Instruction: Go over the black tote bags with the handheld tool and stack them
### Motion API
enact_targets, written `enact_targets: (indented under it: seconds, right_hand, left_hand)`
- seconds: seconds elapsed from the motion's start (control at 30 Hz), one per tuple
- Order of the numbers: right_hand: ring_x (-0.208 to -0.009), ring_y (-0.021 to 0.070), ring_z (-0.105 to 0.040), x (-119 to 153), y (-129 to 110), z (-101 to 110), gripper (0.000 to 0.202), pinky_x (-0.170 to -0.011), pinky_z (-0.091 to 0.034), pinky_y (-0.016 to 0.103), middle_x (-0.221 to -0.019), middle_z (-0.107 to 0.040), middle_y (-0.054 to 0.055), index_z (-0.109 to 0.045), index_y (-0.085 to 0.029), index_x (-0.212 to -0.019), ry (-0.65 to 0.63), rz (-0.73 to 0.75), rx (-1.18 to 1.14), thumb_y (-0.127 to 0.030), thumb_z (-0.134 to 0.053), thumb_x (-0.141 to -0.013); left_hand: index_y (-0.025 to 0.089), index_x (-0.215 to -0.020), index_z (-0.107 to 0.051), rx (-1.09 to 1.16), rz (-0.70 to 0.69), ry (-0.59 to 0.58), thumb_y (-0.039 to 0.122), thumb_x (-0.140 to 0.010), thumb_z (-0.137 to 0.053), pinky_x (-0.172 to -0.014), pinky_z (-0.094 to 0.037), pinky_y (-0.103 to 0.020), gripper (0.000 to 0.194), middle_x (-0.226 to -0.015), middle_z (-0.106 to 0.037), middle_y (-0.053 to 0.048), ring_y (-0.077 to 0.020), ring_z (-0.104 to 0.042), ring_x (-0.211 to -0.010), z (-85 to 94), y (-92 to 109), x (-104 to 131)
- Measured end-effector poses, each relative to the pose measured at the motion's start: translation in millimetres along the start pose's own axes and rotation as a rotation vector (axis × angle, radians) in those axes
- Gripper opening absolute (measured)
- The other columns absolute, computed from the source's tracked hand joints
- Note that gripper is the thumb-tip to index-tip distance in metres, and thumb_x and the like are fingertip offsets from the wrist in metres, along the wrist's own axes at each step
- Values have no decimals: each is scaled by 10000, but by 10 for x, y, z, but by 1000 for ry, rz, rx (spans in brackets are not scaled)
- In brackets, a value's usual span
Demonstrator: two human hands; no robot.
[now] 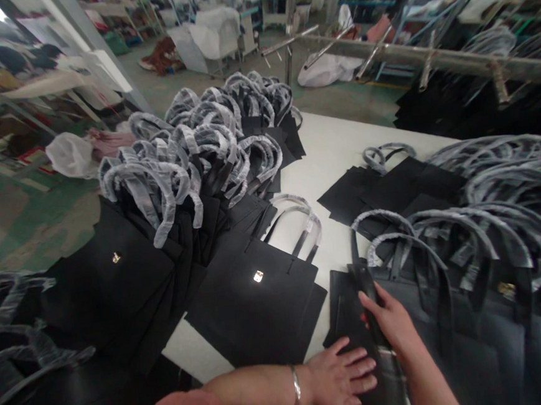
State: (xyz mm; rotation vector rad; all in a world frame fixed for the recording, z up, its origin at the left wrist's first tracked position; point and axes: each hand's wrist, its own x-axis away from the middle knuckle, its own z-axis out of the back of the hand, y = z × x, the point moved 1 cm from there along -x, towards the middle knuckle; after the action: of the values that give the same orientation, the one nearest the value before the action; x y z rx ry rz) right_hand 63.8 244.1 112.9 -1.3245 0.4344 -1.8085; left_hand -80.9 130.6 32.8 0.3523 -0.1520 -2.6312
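My left hand [343,374], with a silver bangle at its wrist, has its fingers spread over black bag panels [342,309] at the table's near side. Just to its right, my right hand [392,318] grips the upper edge of a black handbag panel [388,374], thumb on top and fingers mostly hidden behind it. Plastic-wrapped handles stand up beyond this hand. Left of my hands lies a flat black bag panel with a small gold emblem [258,277] and a wrapped loop handle [306,215].
Black panels with wrapped handles [151,174] are heaped at the left. More lie at the right, beside handles [507,177]. A pale tabletop [326,136] shows between them. A metal rack with pegs [380,50] stands behind, and a slanted post [100,60] at the upper left.
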Motion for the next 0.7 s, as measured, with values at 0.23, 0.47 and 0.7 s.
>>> enact_targets:
  seconds: [0.23, 0.47, 0.7]
  right_hand:
    - [-412, 175, -557, 119, 210, 212, 583, -394, -423, 260, -465, -579, -45, -529, -169, -1193, -82, -138, -60, -537, -605, -747]
    - [-448, 168, -578, 43, 261, 177, 577, -425, -458, 265, -534, -592, -53, -523, -209, -1223, -73, -94, -94, -524, -630, -751]
    - [-434, 171, -573, -94, 131, 78, 534, -415, -463, 264, -495, -581, -51, -596, -192, -1143, -20, -30, -152, -491, -672, -707]
  left_hand:
    - [247, -1360, -444, -2, 10, -37, 473, -930, -363, -1111, -268, -474, 492, -1500, -307, -25, -233, -277, -1381, 38, 7, 16]
    - [248, -1388, -403, -20, 5, -52, 475, -940, -340, -1121, -232, -491, 506, -1519, -262, -30, -235, -235, -1399, -1, 15, 19]
    - [246, -1407, -370, -20, 4, -61, 459, -960, -288, -1130, -221, -484, 501, -1528, -237, -17, -234, -197, -1410, 45, 16, 4]
